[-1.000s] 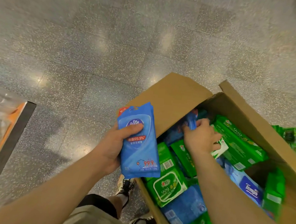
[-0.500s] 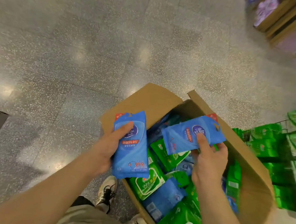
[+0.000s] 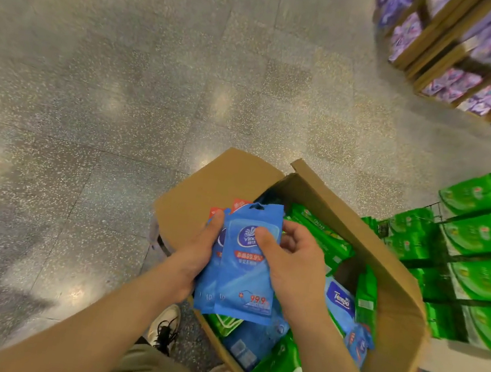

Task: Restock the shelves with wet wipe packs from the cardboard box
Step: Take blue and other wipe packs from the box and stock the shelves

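Standing beside this person, I see first the grey speckled floor (image 3: 125, 92), which fills most of the view from nine o'clock up to twelve o'clock. At one to two o'clock there is a wooden shelf unit (image 3: 438, 42) with purple packs, blurred, so I cannot read them. At three o'clock the wire shelves (image 3: 464, 221) carry rows of green packs (image 3: 481, 279), standing close together.

Next is the cardboard box (image 3: 384, 260), open, at about five o'clock, with one flap (image 3: 219, 188) spread out toward the floor. Inside it lie mixed wet wipe packs: green ones (image 3: 318, 236) along the far wall and at the near end, and a light blue pack with the word "Tempo" (image 3: 340, 301) near the right wall (its other letters are too small for me).

Over the near left part of the box, the person holds two blue packs together. The front blue pack (image 3: 246, 279) overlaps the back blue pack (image 3: 206, 286), which shows only as a strip on the left. The left hand (image 3: 198, 251) grips both from the left side, its thumb lying on the front of them. The right hand (image 3: 288, 254) pinches the front pack, thumb pressed on its printed face and fingers curled behind the right edge.

At six o'clock, below the arms, a white shoe (image 3: 165, 325) with black laces stands on the floor just beside the box.
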Demonstrator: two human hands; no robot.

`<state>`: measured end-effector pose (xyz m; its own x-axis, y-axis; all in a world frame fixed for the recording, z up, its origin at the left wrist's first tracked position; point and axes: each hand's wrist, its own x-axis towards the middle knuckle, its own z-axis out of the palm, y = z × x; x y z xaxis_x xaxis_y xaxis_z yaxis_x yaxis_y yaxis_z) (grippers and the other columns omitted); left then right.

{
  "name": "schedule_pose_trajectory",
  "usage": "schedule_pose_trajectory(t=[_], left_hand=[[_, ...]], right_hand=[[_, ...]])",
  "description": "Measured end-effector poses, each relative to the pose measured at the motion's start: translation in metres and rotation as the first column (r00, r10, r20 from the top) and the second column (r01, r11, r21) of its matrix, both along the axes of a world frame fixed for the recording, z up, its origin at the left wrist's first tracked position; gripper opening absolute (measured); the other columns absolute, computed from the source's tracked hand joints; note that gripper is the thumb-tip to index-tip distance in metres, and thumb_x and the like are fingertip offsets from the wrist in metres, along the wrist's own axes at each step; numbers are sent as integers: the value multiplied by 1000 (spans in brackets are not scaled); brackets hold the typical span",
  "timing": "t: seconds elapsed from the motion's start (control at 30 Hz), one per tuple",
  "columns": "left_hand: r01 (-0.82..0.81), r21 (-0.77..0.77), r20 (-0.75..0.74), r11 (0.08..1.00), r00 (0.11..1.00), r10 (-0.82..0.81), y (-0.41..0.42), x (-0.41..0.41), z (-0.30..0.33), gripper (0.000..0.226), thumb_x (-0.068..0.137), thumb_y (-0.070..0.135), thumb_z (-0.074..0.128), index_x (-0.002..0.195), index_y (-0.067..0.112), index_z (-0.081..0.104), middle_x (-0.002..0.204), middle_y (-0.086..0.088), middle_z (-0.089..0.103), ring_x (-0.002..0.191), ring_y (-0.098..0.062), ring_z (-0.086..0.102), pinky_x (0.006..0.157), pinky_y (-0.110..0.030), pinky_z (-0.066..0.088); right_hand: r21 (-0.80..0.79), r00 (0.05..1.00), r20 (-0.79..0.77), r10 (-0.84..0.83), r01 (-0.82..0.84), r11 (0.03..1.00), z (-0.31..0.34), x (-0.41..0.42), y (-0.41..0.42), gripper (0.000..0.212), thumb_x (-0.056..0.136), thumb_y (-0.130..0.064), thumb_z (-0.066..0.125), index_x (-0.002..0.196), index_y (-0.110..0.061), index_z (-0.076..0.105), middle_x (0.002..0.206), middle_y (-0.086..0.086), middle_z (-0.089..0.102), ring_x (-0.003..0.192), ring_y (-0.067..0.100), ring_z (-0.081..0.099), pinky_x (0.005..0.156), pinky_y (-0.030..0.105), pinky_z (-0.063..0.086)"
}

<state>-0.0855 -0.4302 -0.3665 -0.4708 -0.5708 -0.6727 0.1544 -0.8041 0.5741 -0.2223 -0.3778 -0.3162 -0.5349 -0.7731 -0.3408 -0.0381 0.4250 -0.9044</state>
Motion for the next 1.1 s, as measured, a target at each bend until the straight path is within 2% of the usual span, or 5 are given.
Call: schedule_pose_trajectory(t=[0.2,0.33,0.53,0.8,1.1], left_hand=[[-46,-1,-50,999,998,46,-3,14,-6,115,43,62,96,139,13,58,122,-17,73,103,-34,74,79,-42,62],[-39,-4,-71,999,997,39,-10,25,-8,88,56,24,90,136,3,58,113,-21,75,87,-31,77,68,-37,61],[-93,51,0,994,996,93,-32,43,-16,59,67,21,78,123,5,67,105,-16,78,80,-26,77,66,-35,62],[-178,156,-58,972,980,189,-54,43,-27,23,77,22,68,94,13,79,96,-13,78,75,-25,77,67,-35,64],[-205,153,-51,967,975,215,-61,40,-31,16,74,16,76,88,16,83,95,-14,78,75,-26,76,68,-36,64]], right_hand=[[-9,982,-158,103,-106,994,-20,18,-9,24,85,-36,81,102,-41,66,75,-4,65,62,6,54,61,31,51],[1,986,-120,114,-114,993,-40,23,-20,13,92,-42,70,103,-40,63,76,-11,58,62,0,50,63,24,47],[172,953,-290,-92,147,974,-89,-34,-42,16,101,-39,56,100,-25,64,79,-4,62,68,10,57,65,33,44],[776,641,-492,590,14,631,-156,-77,-94,56,95,-61,49,134,-21,59,141,19,47,133,41,36,107,52,28],[816,735,-398,549,11,577,-177,-73,-114,41,97,-43,53,130,-20,62,146,21,41,135,43,34,110,52,26]])
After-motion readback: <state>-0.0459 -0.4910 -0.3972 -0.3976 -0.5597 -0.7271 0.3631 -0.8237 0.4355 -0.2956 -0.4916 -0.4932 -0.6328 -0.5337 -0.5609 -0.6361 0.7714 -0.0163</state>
